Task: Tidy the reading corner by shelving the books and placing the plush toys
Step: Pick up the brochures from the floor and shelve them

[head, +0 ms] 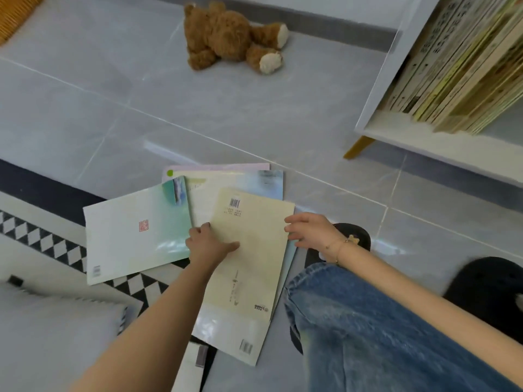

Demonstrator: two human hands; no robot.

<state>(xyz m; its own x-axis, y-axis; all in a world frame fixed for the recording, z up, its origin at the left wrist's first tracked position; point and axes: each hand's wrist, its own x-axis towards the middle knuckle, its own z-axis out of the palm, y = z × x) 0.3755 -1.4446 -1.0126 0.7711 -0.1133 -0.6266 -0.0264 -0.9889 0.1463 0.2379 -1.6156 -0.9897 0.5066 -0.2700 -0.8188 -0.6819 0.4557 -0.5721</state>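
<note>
Resting on the left edge of a pale yellow paperback book (252,244) with a barcode near its top, the left hand (208,244) lies with its thumb stretched across the cover and its fingers bent at the edge; whether they hook under the book cannot be told. The right hand (307,230) is at the same book's right edge, fingers loosely curled and touching the edge, with a thin gold bracelet (338,246) on the wrist. The yellow book tops a loose fan of thin books on the floor: a green-and-white glossy book (133,236) with a small red stamp lies just left of it, partly on a black-and-white diamond-patterned rug (56,247), a white and pale blue book (226,181) shows behind, and a pink-edged book (220,166) peeks out at the back. A blue denim trouser leg (368,329) and black slippers (481,284) are beside the pile on the right. Further off, a brown plush teddy bear (226,38) with cream soles lies on its side on the grey tiled floor (198,108). At upper right stands a white bookshelf (379,91) on a yellow wooden leg (359,147), with leaning cream-spined books (458,69) inside.
</note>
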